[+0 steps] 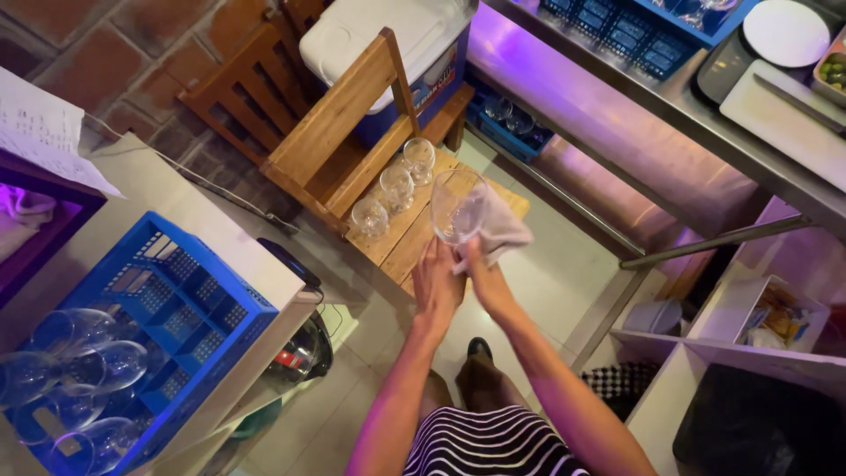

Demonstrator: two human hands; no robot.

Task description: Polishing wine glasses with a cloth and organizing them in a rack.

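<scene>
A wooden chair (352,132) stands on the floor at twelve o'clock from the person, and three clean wine glasses (397,185) sit in a row on its seat, running from eleven to twelve o'clock. Behind the chair's backrest rests a white and blue cooler box (388,44). At nine o'clock a blue plastic crate (185,308) sits on a pale table (167,198), with four or so glasses lying in it, though the edge cuts them off. A steel table (617,106) runs across at two o'clock, carrying a white plate (786,32) and a cutting board (784,119).

Nothing blocks the hands. The left hand (437,286) is closed around the lower part of one wine glass (456,207), which rises just above it. The right hand (486,278), just beside the left, grips a grey cloth (502,231) pressed against the glass's bowl.
</scene>
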